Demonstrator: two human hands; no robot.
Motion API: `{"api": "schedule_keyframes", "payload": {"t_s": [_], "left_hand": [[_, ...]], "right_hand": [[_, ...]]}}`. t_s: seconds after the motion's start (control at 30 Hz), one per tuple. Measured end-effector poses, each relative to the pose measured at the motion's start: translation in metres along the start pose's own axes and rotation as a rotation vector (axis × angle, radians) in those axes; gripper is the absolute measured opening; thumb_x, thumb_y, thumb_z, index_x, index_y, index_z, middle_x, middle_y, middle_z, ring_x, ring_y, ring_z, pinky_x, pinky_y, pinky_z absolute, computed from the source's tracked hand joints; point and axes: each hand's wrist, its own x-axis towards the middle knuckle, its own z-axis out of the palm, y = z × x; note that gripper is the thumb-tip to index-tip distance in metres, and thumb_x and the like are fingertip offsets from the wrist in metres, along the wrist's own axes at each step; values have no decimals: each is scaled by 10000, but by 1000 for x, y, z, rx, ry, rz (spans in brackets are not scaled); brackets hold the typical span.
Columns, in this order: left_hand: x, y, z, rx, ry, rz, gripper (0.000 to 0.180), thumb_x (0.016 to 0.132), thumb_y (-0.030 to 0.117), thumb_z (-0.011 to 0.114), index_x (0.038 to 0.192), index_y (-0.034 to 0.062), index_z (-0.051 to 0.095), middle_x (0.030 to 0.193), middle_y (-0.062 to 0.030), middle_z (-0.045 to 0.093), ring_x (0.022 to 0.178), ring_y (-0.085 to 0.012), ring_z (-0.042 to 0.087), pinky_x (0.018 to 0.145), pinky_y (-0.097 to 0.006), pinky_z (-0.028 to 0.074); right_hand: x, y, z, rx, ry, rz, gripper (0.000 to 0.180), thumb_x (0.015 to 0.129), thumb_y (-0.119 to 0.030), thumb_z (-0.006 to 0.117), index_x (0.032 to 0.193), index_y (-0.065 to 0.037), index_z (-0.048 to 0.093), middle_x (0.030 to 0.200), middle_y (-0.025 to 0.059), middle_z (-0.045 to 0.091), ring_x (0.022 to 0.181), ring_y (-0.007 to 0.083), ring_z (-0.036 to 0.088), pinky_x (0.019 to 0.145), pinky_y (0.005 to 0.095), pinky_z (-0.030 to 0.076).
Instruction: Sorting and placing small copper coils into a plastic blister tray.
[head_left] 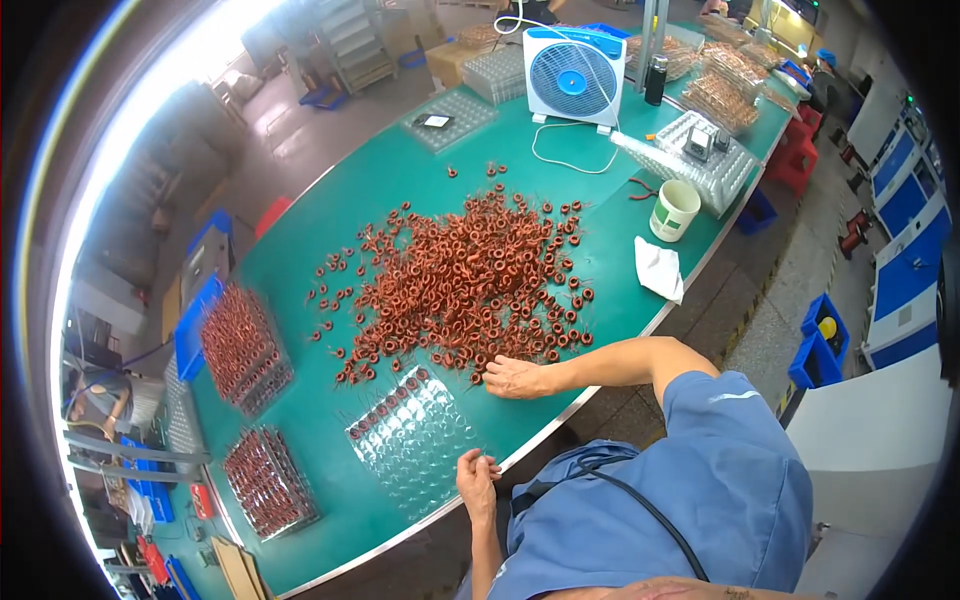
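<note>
A large heap of small copper-coloured wound ring coils [470,270] with thin wire ends lies spread on the green table. My right hand [515,378] is at the heap's near edge, fingers bent down and drawn together beside the coils; what is between them is hidden. My left hand [478,475] hovers by the table's near edge with curled fingers, and anything in it is too small to make out. Just left of it lies a clear plastic tray [425,455] with round pockets. Coils fill the pockets along its far left side; the other pockets are bare.
Two stacks of coil-filled trays [245,350] [268,485] stand at the left. A blue-white fan [573,80], a black bottle [655,80], stacked clear trays [700,165], red-handled pliers [643,190], a white-green cup [675,210] and a white cloth [658,270] line the far right side.
</note>
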Motion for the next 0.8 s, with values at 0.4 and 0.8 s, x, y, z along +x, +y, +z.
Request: {"api": "schedule_keyframes", "payload": {"t_s": [0.4,0.8], "left_hand": [[11,1,31,40,-36,59,228,951,98,522,1130,-41,504,856,-128,627,634,-159,622,522,-265,539],[31,44,75,-180,-18,-8,343,989,213,492,1235,-13,413,931,-129,585,677,-180,616,580,-276,531]], "right_hand": [[-13,17,-14,149,-35,68,239,835,-194,523,1036,-66,544,902,44,593,918,208,551,781,369,414],[-35,20,-80,988,390,451,199,854,-75,559,1042,-36,608,864,129,622,862,275,630,762,378,503]]}}
